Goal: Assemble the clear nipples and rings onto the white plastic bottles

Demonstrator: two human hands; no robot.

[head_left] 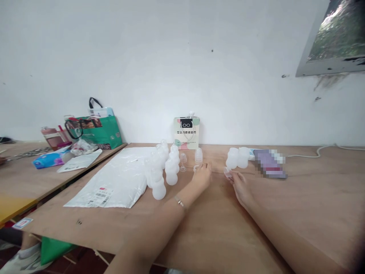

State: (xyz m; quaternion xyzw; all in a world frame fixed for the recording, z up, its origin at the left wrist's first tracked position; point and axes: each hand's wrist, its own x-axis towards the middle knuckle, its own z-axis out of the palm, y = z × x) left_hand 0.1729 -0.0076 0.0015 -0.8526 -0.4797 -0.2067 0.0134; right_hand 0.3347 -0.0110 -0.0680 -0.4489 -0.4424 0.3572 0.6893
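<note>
Small clear cap (228, 174) is pinched in the right hand (239, 184) while the left hand (201, 176) rests loosely by a ring (196, 168) on the counter (216, 224); fitting seems underway.

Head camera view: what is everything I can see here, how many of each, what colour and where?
table: one, light brown wood.
bottles: about a dozen, white, left of centre.
two bottles: white, right of centre.
clear funnel: one, beside the group.
plastic bag: one, white, flat, left.
paper bag: one, pale, against the wall.
green bag: one, side table.
left hand: near a small cap.
right hand: holding a small clear piece.
</note>
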